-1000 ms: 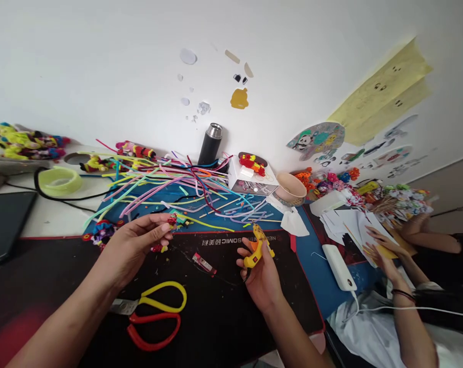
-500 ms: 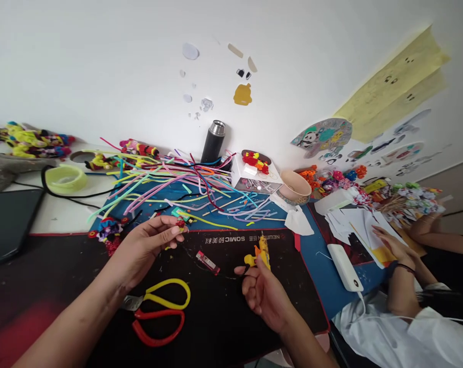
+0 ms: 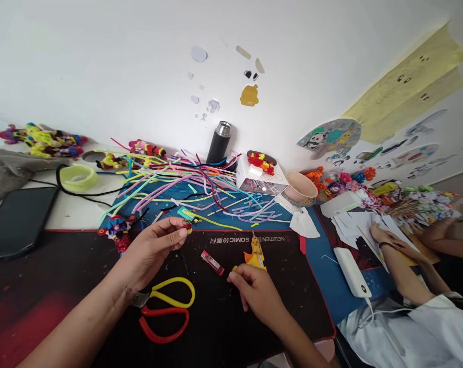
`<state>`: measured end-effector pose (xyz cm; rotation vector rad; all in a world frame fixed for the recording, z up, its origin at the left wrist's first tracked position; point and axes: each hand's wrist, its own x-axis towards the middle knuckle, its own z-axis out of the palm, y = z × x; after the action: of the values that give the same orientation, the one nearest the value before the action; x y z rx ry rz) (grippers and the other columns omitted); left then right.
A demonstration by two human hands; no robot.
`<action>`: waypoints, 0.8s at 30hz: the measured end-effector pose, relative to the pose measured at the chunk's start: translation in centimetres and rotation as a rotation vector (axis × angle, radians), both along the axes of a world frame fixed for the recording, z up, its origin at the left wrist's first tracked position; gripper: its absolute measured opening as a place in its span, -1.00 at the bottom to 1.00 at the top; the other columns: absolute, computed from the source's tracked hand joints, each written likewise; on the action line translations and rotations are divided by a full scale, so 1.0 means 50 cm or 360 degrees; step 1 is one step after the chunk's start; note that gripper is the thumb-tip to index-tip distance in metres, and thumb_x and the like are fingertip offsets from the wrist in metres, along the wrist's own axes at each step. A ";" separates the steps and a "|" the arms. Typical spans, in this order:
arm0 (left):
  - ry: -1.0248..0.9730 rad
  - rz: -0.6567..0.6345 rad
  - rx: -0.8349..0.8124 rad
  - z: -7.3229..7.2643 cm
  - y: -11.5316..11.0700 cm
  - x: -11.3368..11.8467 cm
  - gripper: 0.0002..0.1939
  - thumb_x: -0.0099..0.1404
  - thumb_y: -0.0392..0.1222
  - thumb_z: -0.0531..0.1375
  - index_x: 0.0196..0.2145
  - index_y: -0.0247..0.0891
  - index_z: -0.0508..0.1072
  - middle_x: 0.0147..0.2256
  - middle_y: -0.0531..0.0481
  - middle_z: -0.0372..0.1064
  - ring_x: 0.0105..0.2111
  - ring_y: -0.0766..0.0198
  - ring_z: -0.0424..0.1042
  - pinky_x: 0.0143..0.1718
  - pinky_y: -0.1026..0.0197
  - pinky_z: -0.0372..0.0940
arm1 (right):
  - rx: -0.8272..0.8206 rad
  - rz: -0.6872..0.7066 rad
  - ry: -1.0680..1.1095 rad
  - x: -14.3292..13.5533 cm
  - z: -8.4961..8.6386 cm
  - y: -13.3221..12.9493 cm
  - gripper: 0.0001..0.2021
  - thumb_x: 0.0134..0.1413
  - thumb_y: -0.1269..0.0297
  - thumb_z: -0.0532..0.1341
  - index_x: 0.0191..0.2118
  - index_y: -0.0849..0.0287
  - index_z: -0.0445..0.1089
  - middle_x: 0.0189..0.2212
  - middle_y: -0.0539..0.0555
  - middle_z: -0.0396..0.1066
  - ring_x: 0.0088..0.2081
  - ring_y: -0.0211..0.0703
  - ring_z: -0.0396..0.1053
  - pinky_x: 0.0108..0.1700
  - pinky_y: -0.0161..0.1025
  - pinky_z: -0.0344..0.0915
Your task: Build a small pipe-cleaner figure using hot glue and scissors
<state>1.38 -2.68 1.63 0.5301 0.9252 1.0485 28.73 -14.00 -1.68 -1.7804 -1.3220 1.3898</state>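
Note:
Between thumb and fingertips, my left hand [image 3: 155, 248] pinches a small red and yellow piece [image 3: 188, 226], partly covered by the fingers. My right hand [image 3: 256, 291] is closed at the handle of a yellow glue gun [image 3: 257, 250]; the nozzle points away from me, and the fingers hide much of the grip. A red lighter [image 3: 212, 262] lies on the black mat [image 3: 216, 317] between my hands. Below my left wrist are scissors [image 3: 170, 309] with one yellow and one red handle. A small red and blue figure [image 3: 119, 230] lies left of that hand.
Many colourful pipe cleaners [image 3: 170, 186] cover the back of the desk. Behind them stands a black flask [image 3: 218, 143], near a white box [image 3: 254, 179] and a bowl [image 3: 300, 188]. A phone [image 3: 19, 220] lies left. Another person's hands [image 3: 388, 240] rest over papers at right.
My right hand has turned over and its fingers have closed; the glue gun has shifted left on the mat. My left hand keeps its pinch. The whole view has swung slightly.

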 end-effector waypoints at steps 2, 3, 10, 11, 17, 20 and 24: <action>-0.0033 -0.0012 -0.0006 0.004 -0.005 0.005 -0.49 -0.25 -0.06 0.76 -0.38 -0.24 0.71 -0.46 0.06 0.47 -0.45 0.35 0.38 -0.40 0.33 0.32 | 0.0117 -0.0034 0.0125 -0.026 0.002 0.017 -0.58 0.42 -0.14 0.31 -0.19 0.16 0.60 -0.68 -0.14 0.29 -0.67 -0.29 0.25 -0.56 -0.36 0.11; -0.0048 -0.0019 -0.0017 0.006 -0.007 0.007 -0.49 -0.25 -0.06 0.76 -0.38 -0.24 0.71 -0.46 0.06 0.47 -0.45 0.35 0.38 -0.40 0.33 0.32 | 0.0166 -0.0041 0.0197 -0.043 0.006 0.029 -0.60 0.43 -0.13 0.30 -0.14 0.16 0.60 -0.65 -0.14 0.31 -0.65 -0.30 0.25 -0.55 -0.36 0.13; -0.0119 -0.0058 -0.0088 0.005 -0.037 0.010 -0.49 -0.25 -0.05 0.76 -0.38 -0.23 0.70 -0.42 0.04 0.49 -0.42 0.32 0.41 -0.36 0.30 0.36 | 0.0426 0.0081 0.0628 -0.159 0.052 0.116 -0.63 0.37 -0.04 0.36 0.04 0.15 0.57 -0.54 -0.14 0.36 -0.62 -0.33 0.26 -0.55 -0.38 0.20; -0.0128 -0.0063 -0.0087 0.003 -0.042 0.009 -0.50 -0.23 -0.05 0.76 -0.38 -0.23 0.70 -0.41 0.03 0.49 -0.42 0.32 0.40 -0.36 0.29 0.36 | 0.0434 0.0087 0.0655 -0.168 0.058 0.123 -0.63 0.35 -0.05 0.37 0.04 0.15 0.56 -0.55 -0.15 0.36 -0.63 -0.34 0.25 -0.56 -0.38 0.20; -0.0186 -0.0070 -0.0045 -0.006 -0.060 0.006 -0.54 -0.13 -0.03 0.73 -0.35 -0.22 0.68 -0.49 0.08 0.42 -0.47 0.35 0.29 -0.40 0.28 0.24 | 0.0401 0.0127 0.0645 -0.186 0.082 0.141 -0.66 0.29 -0.04 0.39 -0.08 0.16 0.54 -0.60 -0.17 0.33 -0.65 -0.35 0.20 -0.58 -0.38 0.17; -0.0211 -0.0080 -0.0022 -0.001 -0.062 0.007 -0.55 -0.10 -0.03 0.72 -0.36 -0.23 0.67 -0.47 0.08 0.42 -0.48 0.36 0.28 -0.41 0.27 0.21 | 0.0370 0.0121 0.0635 -0.189 0.083 0.143 -0.65 0.27 -0.04 0.39 -0.10 0.17 0.54 -0.61 -0.17 0.32 -0.66 -0.36 0.19 -0.58 -0.38 0.17; -0.0197 -0.0059 -0.0029 0.004 -0.061 0.009 -0.53 -0.12 -0.03 0.73 -0.35 -0.23 0.68 -0.47 0.08 0.41 -0.49 0.38 0.25 -0.41 0.29 0.18 | 0.0357 0.0115 0.0637 -0.194 0.079 0.143 -0.63 0.26 -0.05 0.39 -0.09 0.17 0.52 -0.61 -0.17 0.34 -0.66 -0.35 0.20 -0.58 -0.38 0.17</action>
<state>1.81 -5.74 1.81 0.4606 0.8123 1.0267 19.02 -6.84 2.25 -1.2409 -1.2721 1.4761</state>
